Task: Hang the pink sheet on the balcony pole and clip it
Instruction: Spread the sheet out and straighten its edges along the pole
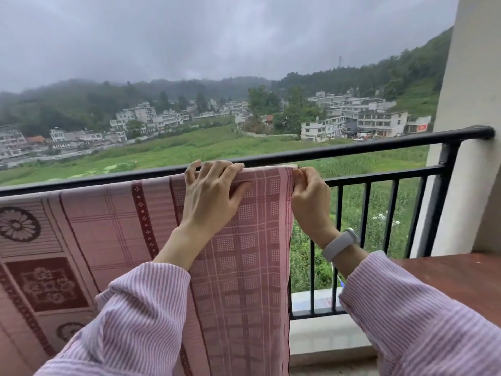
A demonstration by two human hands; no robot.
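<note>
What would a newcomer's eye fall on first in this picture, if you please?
First, the pink sheet draped over the black balcony pole, filling the lower left. Next, the two hands at its top edge: the left hand rests on the fold, while the right hand pinches the sheet's right edge. Behind lie green fields and white houses under grey sky.

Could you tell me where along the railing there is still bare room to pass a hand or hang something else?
The black top rail is bare from the pink sheet's right edge to the wall pillar. Open gaps between the balusters lie below that stretch. It is crowded at the sheet's right corner, where the left hand presses the fabric and the right hand pinches its edge.
</note>
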